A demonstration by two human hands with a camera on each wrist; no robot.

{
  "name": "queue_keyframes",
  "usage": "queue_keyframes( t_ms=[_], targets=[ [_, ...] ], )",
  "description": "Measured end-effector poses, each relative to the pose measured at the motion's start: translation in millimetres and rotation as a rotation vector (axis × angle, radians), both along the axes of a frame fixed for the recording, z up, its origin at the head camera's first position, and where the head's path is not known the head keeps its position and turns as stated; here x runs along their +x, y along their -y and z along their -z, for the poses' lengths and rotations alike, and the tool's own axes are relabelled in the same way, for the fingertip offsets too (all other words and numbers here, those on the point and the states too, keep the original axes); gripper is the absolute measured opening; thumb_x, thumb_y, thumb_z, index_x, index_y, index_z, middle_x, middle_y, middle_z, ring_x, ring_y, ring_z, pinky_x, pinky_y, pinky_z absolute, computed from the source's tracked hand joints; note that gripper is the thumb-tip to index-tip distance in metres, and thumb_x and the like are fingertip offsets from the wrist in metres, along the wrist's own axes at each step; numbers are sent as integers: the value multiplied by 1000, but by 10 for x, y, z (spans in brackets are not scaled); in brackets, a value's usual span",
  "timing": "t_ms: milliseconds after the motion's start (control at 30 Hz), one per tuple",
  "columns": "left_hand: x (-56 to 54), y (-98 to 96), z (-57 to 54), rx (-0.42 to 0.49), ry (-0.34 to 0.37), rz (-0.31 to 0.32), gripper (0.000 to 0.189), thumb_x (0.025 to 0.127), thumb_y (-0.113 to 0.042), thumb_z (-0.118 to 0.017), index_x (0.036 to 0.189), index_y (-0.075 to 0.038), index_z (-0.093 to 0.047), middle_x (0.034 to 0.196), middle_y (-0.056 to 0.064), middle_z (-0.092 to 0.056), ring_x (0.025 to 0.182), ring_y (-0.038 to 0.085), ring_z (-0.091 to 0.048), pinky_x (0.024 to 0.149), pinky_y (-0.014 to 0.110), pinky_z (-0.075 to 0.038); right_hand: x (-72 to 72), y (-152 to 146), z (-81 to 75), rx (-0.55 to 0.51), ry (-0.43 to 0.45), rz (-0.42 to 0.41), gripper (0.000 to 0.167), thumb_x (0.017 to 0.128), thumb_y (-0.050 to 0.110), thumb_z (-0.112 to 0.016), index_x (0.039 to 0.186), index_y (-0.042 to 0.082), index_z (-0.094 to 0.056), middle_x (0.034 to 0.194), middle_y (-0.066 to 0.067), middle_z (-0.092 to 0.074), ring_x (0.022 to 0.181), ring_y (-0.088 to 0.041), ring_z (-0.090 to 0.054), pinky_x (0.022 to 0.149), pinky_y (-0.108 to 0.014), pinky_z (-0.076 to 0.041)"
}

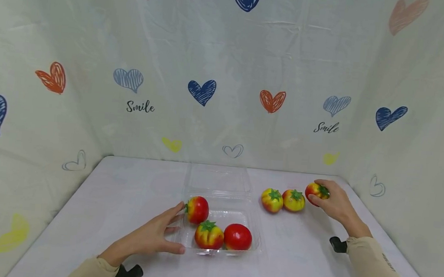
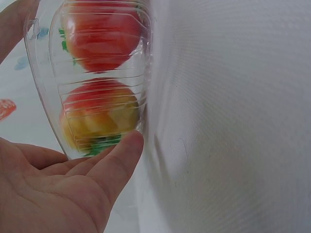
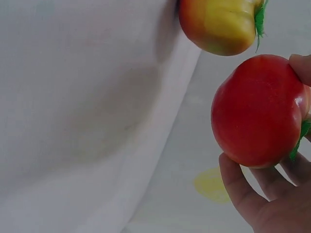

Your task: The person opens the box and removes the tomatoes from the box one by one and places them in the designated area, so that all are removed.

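Observation:
My right hand (image 1: 336,204) grips a red-and-yellow tomato (image 1: 314,191) with a green leafy top at the table's right side. In the right wrist view, this tomato (image 3: 257,110) shows its red side between the thumb and fingers. Two more tomatoes, a left one (image 1: 272,200) and a right one (image 1: 293,200), lie side by side to its left. Against the left side of a clear plastic box (image 1: 255,241) rests my left hand (image 1: 156,233), fingers extended and thumb at the front corner. Inside are three tomatoes: one rear left (image 1: 197,209), one front left (image 1: 208,235), one front right (image 1: 237,236).
The box's clear lid (image 1: 218,179) is hinged back and lies behind it. A white cloth covers the table (image 1: 139,193). Behind and on both sides hangs a pale curtain (image 1: 236,61) printed with hearts.

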State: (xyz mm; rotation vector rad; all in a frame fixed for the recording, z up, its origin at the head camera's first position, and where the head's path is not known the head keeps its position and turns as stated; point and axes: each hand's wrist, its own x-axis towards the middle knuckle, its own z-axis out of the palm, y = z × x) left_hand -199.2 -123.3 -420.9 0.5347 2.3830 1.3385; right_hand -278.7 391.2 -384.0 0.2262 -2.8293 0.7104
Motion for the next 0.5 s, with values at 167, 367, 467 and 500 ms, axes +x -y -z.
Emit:
queue_keyframes(
  t_ms=[167,367,467,500],
  targets=[
    [1,-1,1,0,3,-4,112,72,-37,-83,154,-10,-11,155,21,-21,127,41,-45,92,44,-51,-49,-50,47,15,23,-9,60,87,26,-70,134,-2,-48,132,-29,-44,112,-44,-43,95,-66,-37],
    [4,4,-4,6,6,0,112,72,-37,-83,154,-9,-11,155,21,-21,127,41,-46,92,44,-51,-101,-119,135,29,70,-4,57,86,24,-70,131,-3,-48,132,-31,-45,110,-44,-45,96,-65,-36],
    [1,6,0,2,0,1,112,72,-37,-83,154,-10,-11,155,21,-21,127,40,-46,91,43,-51,-109,-121,168,25,90,3,56,86,25,-70,130,-2,-49,132,-31,-45,110,-45,-45,96,-65,-37],
    [0,6,2,0,-1,0,112,72,-37,-83,154,-9,-11,155,21,-21,127,40,-46,91,44,-51,-111,-118,175,24,94,3,56,87,25,-70,130,-2,-49,132,-31,-44,111,-45,-45,97,-66,-36]
  ],
)
